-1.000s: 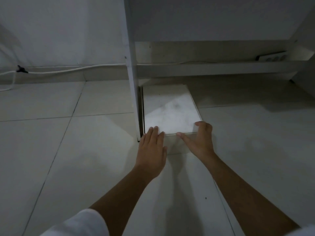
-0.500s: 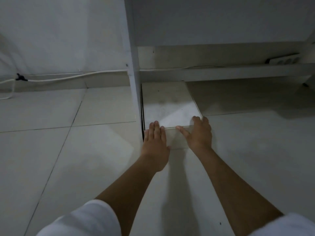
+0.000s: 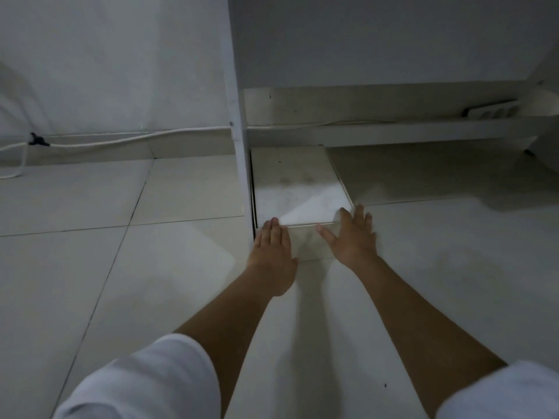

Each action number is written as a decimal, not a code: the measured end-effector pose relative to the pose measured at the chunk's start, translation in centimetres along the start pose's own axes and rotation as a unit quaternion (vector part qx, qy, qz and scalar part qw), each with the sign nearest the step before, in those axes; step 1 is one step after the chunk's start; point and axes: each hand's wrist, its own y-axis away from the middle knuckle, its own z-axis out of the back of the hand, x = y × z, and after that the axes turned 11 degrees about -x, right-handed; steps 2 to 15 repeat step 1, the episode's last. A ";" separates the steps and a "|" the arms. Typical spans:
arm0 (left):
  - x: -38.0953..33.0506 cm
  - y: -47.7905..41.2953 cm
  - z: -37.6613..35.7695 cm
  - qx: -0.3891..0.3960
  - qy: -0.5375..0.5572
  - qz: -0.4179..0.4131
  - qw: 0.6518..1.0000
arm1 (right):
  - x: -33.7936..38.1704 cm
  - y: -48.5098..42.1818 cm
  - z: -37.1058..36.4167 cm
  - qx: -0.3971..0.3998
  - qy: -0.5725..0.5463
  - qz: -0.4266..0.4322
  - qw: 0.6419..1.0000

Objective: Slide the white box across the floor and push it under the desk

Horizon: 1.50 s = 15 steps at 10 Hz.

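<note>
Pale tiled floor (image 3: 90,267) beneath a white panel desk (image 3: 363,40): the flat white rectangular box (image 3: 298,192) lies under it, against the upright leg (image 3: 239,146). Left hand (image 3: 272,255) and right hand (image 3: 352,237) (fingers extended flat, grasping nothing) press its near edge.

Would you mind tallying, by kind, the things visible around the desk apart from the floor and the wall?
White box: 1
Desk: 1
Power strip: 1
White cable: 1
Hands, left hand and right hand, both flat against the box's near side: 2
Total: 6
</note>
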 end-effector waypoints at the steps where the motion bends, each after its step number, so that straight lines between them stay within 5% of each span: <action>1: 0.2 1.8 0.9 -0.008 0.021 -0.010 1.000 | 0.6 1.2 1.4 -0.002 -0.004 0.011 1.000; 15: 0.2 1.8 0.9 -0.008 0.021 -0.010 1.000 | 0.6 1.2 1.4 -0.002 -0.004 0.011 1.000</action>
